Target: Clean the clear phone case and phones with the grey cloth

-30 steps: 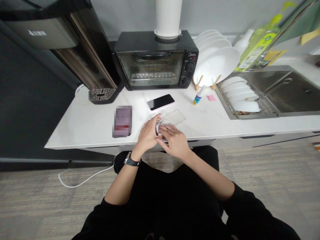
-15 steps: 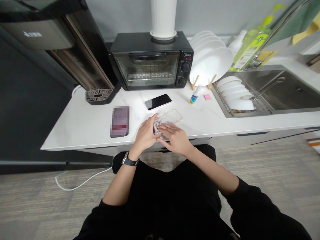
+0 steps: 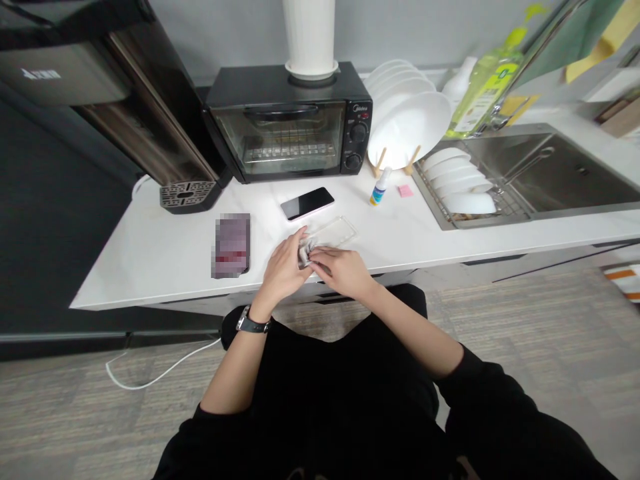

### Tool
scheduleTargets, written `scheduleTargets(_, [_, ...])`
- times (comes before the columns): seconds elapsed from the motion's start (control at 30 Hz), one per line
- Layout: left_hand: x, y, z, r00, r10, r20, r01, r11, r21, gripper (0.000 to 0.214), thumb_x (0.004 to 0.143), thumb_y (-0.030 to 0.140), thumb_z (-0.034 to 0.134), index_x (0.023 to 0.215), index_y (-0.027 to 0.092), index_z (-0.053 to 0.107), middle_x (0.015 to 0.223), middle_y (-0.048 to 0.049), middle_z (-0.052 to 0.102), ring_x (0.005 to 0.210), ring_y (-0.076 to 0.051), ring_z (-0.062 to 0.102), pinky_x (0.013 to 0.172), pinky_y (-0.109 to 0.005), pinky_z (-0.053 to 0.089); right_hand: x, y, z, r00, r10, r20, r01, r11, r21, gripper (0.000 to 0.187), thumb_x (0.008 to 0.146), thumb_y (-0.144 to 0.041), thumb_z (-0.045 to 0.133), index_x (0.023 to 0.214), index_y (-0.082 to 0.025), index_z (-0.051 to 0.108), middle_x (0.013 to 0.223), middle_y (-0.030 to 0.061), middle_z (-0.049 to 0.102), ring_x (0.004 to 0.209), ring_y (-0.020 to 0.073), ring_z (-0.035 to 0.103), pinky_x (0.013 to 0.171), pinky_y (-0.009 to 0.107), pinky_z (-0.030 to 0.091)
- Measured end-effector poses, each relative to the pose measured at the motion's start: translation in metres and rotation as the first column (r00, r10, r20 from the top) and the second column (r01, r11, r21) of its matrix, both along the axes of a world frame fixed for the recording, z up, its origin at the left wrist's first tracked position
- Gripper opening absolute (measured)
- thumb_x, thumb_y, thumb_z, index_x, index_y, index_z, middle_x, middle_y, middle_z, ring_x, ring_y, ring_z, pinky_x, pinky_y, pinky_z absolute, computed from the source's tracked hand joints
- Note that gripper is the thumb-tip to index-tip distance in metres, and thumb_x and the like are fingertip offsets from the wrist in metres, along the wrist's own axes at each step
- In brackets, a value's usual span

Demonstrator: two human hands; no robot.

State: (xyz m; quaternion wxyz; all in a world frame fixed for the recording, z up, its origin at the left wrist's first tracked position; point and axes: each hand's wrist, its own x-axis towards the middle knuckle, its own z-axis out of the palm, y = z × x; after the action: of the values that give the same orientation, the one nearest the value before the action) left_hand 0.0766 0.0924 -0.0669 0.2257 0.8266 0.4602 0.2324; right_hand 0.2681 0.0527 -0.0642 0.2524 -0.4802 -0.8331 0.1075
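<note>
Left hand [image 3: 283, 270]: clenched, fingertips pinching a crumpled pale cloth [image 3: 305, 254]; a wristwatch [image 3: 253, 325] sits on the wrist.
Right hand [image 3: 343, 272]: fingers curved against the cloth from the other side; cannot tell whether it grips or only presses.
Clear phone case [image 3: 332, 231]: lies flat on the white desk [image 3: 150, 273], glossy and transparent, near end hidden by cloth and fingers.
Smartphone [image 3: 307, 203]: face up just behind the case, apparently placed out of the hands' way.
Small spray bottle [image 3: 379, 188]: stands upright to the right, seemingly kept within reach.
Blurred packet [image 3: 232, 245]: lies flat left of the hands.
</note>
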Motion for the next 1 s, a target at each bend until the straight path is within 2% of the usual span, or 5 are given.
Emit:
scheduleTargets(0.13, [-0.001,-0.001,0.0,0.999,0.017,-0.027,-0.017,1.0,0.019,0.088,0.094,0.042,0.074,0.168,0.021,0.03,0.159,-0.0143,0.058,0.148,-0.033,0.056,0.129,-0.054,0.04,0.029,0.01,-0.001,0.939,-0.161,-0.304,0.138,0.986,-0.097,0.025,0.105,-0.041,0.063,0.101,-0.024,0.08,0.101,0.0028,0.086,0.093,0.0223,0.082,0.088,0.034,0.062])
scheduleTargets(0.33, [0.0,-0.001,-0.002,0.995,0.089,-0.044,-0.092,0.994,-0.051,0.083,0.1,0.061,0.063,0.164,0.016,0.036,0.176,-0.0217,0.034,0.165,-0.037,0.033,0.135,-0.057,0.03,0.084,0.019,-0.013,0.487,-0.462,-0.741,0.472,0.853,-0.222,0.048,0.097,-0.067,0.064,0.088,-0.021,0.07,0.074,0.0001,0.071,0.069,0.0159,0.065,0.071,0.03,0.056])
scheduleTargets(0.53, [0.011,0.004,-0.007,0.965,0.255,0.064,-0.257,0.966,0.03,0.054,0.088,0.043,0.083,0.127,0.019,0.054,0.163,-0.0224,0.052,0.155,-0.037,0.049,0.128,-0.057,0.041,0.085,0.029,-0.019,0.496,-0.479,-0.725,0.481,0.846,-0.229,0.052,0.099,-0.074,0.055,0.087,-0.023,0.062,0.067,-0.0051,0.053,0.061,0.0128,0.05,0.061,0.027,0.044])
scheduleTargets(0.7, [0.016,0.008,-0.006,0.898,0.253,0.36,-0.236,0.968,-0.089,0.024,0.105,0.029,0.061,0.125,0.027,0.048,0.117,-0.0055,0.083,0.113,-0.02,0.08,0.095,-0.035,0.062,0.093,0.033,-0.027,0.476,-0.465,-0.746,0.536,0.826,-0.173,0.052,0.103,-0.075,0.042,0.086,-0.027,0.052,0.065,-0.0056,0.047,0.058,0.0142,0.046,0.056,0.028,0.042])
scheduleTargets(1.0, [0.02,0.002,-0.011,0.979,0.094,0.182,-0.111,0.99,0.085,0.031,0.11,0.038,0.055,0.129,0.028,0.077,0.124,-0.0029,0.083,0.101,-0.022,0.082,0.092,-0.033,0.062,0.082,0.025,-0.014,0.527,-0.486,-0.697,0.63,0.774,-0.063,0.037,0.108,-0.059,0.046,0.107,-0.025,0.06,0.08,0.0018,0.069,0.07,0.0168,0.067,0.065,0.03,0.052])
